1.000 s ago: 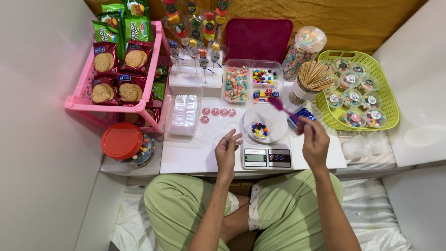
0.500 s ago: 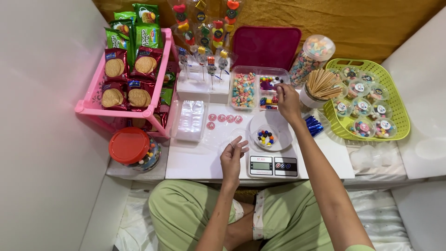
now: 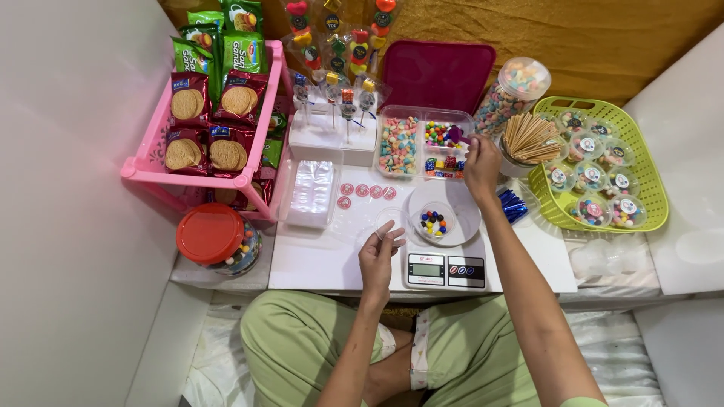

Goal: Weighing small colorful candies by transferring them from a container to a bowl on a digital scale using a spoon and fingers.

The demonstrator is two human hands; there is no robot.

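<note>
On the white bench (image 3: 317, 260), the right hand (image 3: 483, 167) grips a purple scoop (image 3: 455, 135) over the compartmented candy box (image 3: 422, 143). The left hand (image 3: 379, 256) pinches a clear lid (image 3: 389, 221) beside the candy cup (image 3: 433, 223) on the scale (image 3: 443, 270). Filling appears underway.

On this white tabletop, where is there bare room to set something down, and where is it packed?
Bare patches: the front-left of the table, between the stack of clear lids and the left hand, and the front-right corner beside the scale. It is crowded along the back, around the candy tray, where the right hand reaches, and the green basket.
</note>
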